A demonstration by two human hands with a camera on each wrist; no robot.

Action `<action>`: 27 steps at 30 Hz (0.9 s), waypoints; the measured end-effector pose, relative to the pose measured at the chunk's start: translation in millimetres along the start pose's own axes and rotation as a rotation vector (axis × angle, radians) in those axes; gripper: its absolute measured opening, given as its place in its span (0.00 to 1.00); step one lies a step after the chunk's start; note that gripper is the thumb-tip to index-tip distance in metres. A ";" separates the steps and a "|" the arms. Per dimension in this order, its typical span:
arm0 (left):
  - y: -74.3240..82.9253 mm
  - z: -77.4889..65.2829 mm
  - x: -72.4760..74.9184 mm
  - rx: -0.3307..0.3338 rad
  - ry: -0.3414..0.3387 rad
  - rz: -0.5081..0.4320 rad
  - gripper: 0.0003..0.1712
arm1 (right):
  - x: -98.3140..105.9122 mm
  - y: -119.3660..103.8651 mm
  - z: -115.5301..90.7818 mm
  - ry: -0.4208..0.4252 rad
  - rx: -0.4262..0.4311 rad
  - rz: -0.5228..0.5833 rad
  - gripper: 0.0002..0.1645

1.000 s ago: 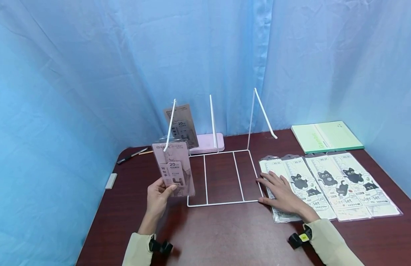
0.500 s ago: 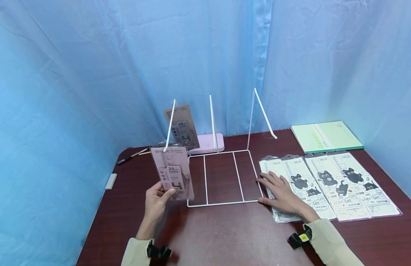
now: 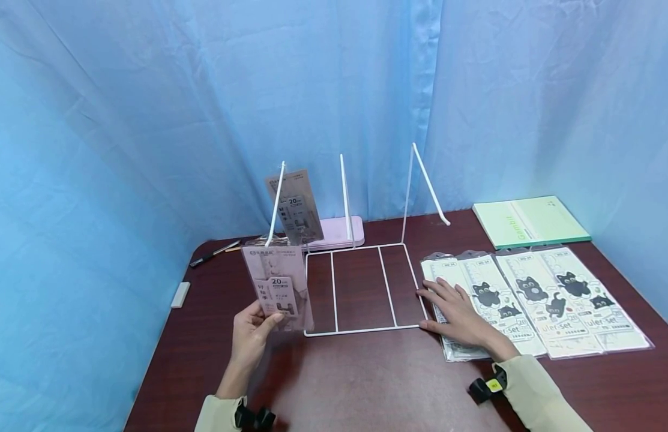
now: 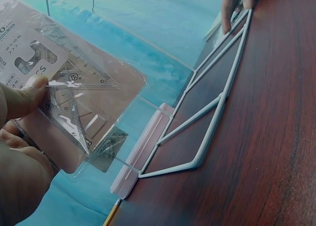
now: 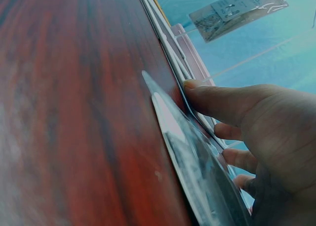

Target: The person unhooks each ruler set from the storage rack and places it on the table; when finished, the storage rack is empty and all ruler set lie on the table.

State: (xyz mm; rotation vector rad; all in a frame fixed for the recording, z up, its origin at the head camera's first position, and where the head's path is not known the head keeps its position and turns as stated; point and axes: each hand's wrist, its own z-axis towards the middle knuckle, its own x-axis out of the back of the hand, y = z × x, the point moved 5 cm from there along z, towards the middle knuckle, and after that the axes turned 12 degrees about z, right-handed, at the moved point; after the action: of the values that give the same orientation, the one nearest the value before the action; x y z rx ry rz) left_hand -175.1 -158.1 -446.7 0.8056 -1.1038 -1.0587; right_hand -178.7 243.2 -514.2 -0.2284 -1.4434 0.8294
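My left hand (image 3: 249, 337) pinches a pink ruler-set pack (image 3: 274, 270) by its lower part, thumb in front. Clear set squares show inside the pack (image 4: 74, 112) in the left wrist view. The pack's top edge overlaps the tip of the left hook (image 3: 276, 204) of a white wire rack (image 3: 366, 330). Farther back on that hook hangs another ruler-set pack (image 3: 297, 210), tilted. My right hand (image 3: 457, 315) rests with fingers spread at the rack's right side, over the nearest cat-print ruler packs (image 3: 447, 267). In the right wrist view its thumb (image 5: 197, 87) touches the base wire.
More cat-print ruler packs (image 3: 555, 297) overlap in a row on the right. Behind them lies a green Gambit book (image 3: 530, 222). A pink case (image 3: 334, 234) sits behind the rack. A pen (image 3: 209, 256) and a white block (image 3: 180, 294) lie at left. Blue curtains surround the table.
My left hand has drawn the pink ruler-set pack toward me and slightly left, its top shifting down to the hook's tip. My right hand has stayed still.
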 end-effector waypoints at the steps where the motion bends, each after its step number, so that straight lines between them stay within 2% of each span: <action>1: 0.7 -0.9 0.5 -0.003 0.002 0.000 0.11 | 0.0 0.0 0.0 0.000 0.002 0.001 0.40; 11: 2.8 -8.8 7.5 0.018 0.007 0.030 0.11 | -1.7 3.5 0.4 0.003 0.004 0.009 0.41; 27: 16.9 -16.3 19.9 -0.087 -0.044 -0.016 0.11 | -0.7 1.2 -0.4 -0.003 0.005 0.012 0.40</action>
State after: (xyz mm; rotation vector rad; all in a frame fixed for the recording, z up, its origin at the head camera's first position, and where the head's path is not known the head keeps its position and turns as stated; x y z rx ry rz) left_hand -153.2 -171.6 -429.8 0.7257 -1.0821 -1.1350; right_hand -178.6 243.7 -515.5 -0.2324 -1.4444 0.8433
